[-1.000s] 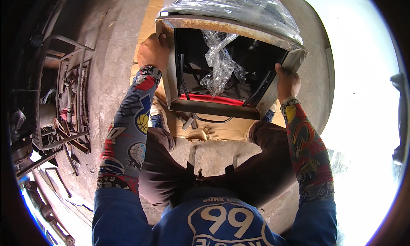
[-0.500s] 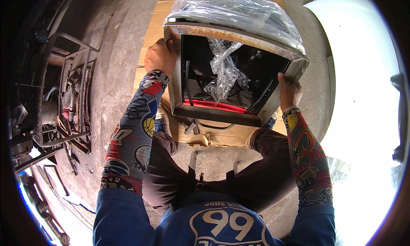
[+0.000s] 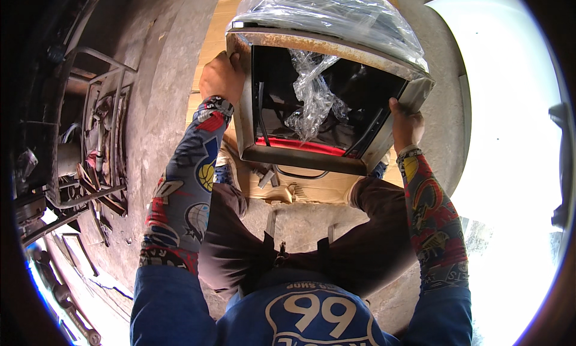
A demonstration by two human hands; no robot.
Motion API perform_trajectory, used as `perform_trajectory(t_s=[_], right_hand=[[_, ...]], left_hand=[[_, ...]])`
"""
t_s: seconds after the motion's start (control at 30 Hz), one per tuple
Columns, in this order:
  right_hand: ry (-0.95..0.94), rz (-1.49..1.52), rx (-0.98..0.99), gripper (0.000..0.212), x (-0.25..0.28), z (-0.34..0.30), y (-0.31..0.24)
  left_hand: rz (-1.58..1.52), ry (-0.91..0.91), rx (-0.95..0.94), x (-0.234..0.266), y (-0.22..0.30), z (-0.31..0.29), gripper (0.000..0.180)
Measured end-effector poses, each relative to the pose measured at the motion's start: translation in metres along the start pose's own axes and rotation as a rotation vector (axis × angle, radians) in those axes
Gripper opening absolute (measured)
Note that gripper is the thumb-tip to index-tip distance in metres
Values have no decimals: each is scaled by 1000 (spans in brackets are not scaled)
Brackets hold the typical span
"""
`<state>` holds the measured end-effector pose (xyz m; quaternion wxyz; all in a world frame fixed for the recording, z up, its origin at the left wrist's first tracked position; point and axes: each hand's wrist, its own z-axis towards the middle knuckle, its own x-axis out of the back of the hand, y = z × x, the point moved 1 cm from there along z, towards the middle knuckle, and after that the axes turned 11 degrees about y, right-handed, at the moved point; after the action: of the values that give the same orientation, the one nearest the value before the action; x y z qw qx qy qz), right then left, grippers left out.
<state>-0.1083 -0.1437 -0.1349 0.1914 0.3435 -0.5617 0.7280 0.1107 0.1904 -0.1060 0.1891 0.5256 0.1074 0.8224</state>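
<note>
On the concrete floor (image 3: 159, 94), cardboard (image 3: 330, 188) lies beneath the metal frame (image 3: 312, 157). The left hand (image 3: 221, 77) grips the frame's left side, the right hand (image 3: 408, 127) its right side. Crumpled plastic (image 3: 318, 106) shows within the frame's opening; clear wrap (image 3: 330, 13) is beyond its far edge.

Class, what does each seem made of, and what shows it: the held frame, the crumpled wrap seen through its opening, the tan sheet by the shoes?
Frame: some metal, probably steel, dull grey with rusty patches on its far bar. Crumpled wrap: likely plastic film, clear and glossy, with bright creases. Tan sheet: apparently corrugated cardboard, matte, ridged at its ragged near edge.
</note>
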Motion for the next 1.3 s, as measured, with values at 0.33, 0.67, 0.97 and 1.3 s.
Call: perform_trajectory(t_s=[0.33,0.67,0.97,1.3], right_hand=[[-24,28,31,64,7,-5,-7],[-10,14,24,55,2,0,-1],[4,32,37,52,3,-1,-2],[7,39,0,51,6,-5,-7]], left_hand=[[2,-9,28,-2,0,0,38],[17,-24,10,-10,-8,3,39],[-28,4,-22,-11,-9,3,39],[-12,3,-32,-9,-8,3,38]])
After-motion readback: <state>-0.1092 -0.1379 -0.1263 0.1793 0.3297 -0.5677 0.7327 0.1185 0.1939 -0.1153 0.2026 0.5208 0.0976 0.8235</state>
